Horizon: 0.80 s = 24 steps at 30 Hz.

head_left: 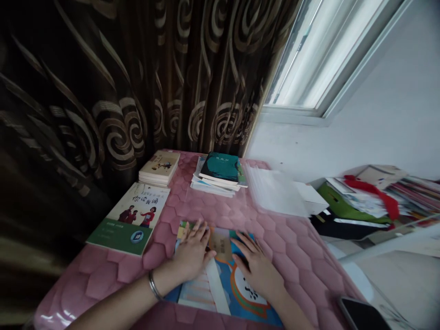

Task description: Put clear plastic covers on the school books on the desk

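Bare forearms (127, 295) cut in along the bottom edge; left hand (193, 252) and right hand (259, 266) lie palm-down, fingers spread, on the blue booklet (202, 289) at lower centre: looks light, bendy, probably slick, best gripped by its side edges.

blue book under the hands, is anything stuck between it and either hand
Nothing visible is: the left hand and right hand both appear to rest directly on the blue book. The green-and-white book lies apart, to its left.
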Each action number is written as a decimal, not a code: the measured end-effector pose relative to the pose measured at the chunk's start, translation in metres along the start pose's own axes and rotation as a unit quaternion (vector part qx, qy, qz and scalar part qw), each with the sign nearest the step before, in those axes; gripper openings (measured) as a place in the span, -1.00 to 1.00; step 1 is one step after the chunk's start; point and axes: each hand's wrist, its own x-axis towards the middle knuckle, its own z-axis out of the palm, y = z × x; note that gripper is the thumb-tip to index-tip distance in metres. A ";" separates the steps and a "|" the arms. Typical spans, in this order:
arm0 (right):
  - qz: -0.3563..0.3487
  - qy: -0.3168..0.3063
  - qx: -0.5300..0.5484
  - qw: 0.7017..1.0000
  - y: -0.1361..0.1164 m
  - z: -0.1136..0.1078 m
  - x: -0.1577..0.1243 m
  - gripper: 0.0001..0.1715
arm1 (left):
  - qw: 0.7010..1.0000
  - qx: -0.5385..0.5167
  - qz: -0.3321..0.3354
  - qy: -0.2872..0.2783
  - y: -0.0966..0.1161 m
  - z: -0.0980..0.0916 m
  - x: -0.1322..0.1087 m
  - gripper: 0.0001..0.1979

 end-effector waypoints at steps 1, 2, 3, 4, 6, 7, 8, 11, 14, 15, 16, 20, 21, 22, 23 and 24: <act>0.001 -0.002 0.000 1.000 0.000 0.000 0.000 -0.48 | 1.000 -0.003 -0.011 -0.015 -0.001 -0.001 -0.001 -0.36; 0.003 -0.005 0.000 1.000 0.000 0.000 0.000 -0.48 | 0.999 -0.005 -0.017 -0.027 -0.002 -0.001 -0.001 -0.34; 0.005 -0.008 0.000 1.000 0.000 0.000 0.000 -0.48 | 0.999 -0.007 -0.019 -0.033 -0.002 -0.001 -0.001 -0.33; 0.007 -0.012 -0.001 1.000 -0.001 0.000 0.000 -0.47 | 0.999 -0.007 -0.019 -0.034 -0.002 0.000 -0.002 -0.32; 0.012 -0.019 -0.004 1.000 -0.001 -0.001 0.000 -0.47 | 0.999 -0.008 -0.019 -0.033 -0.001 0.001 -0.003 -0.31; 0.013 -0.022 -0.005 1.000 -0.001 -0.001 0.000 -0.46 | 0.999 -0.010 -0.021 -0.036 0.000 0.001 -0.003 -0.31; 0.013 -0.025 -0.004 1.000 -0.001 -0.002 0.000 -0.46 | 0.999 -0.013 -0.023 -0.040 0.000 0.001 -0.004 -0.30; 0.016 -0.030 -0.001 0.999 -0.003 -0.004 0.000 -0.46 | 0.998 -0.024 -0.022 -0.048 0.000 -0.002 -0.004 -0.30; 0.022 -0.030 -0.002 0.999 -0.005 -0.006 0.001 -0.46 | 0.997 -0.039 -0.012 -0.064 -0.001 -0.007 -0.006 -0.30; 0.023 -0.031 -0.003 0.999 -0.006 -0.007 0.001 -0.46 | 0.996 -0.045 -0.011 -0.076 -0.001 -0.009 -0.008 -0.28; 0.023 -0.031 -0.003 0.999 -0.006 -0.007 0.001 -0.47 | 0.994 -0.052 -0.008 -0.092 -0.001 -0.012 -0.011 -0.25; 0.024 -0.027 -0.002 0.999 -0.005 -0.006 0.001 -0.48 | 0.981 -0.090 0.025 -0.172 -0.001 -0.025 -0.032 -0.04; 0.023 -0.024 0.000 0.999 -0.005 -0.006 0.000 -0.48 | 0.977 -0.100 0.035 -0.184 -0.002 -0.027 -0.037 0.00; 0.021 -0.021 0.002 1.000 -0.004 -0.005 0.000 -0.47 | 0.974 -0.110 0.045 -0.192 -0.002 -0.030 -0.043 0.04; 0.019 -0.017 0.004 1.000 -0.003 -0.004 0.000 -0.47 | 0.972 -0.118 0.053 -0.195 -0.003 -0.032 -0.048 0.07; 0.017 -0.014 0.007 1.000 -0.003 -0.003 0.000 -0.47 | 0.971 -0.125 0.059 -0.196 -0.003 -0.034 -0.052 0.07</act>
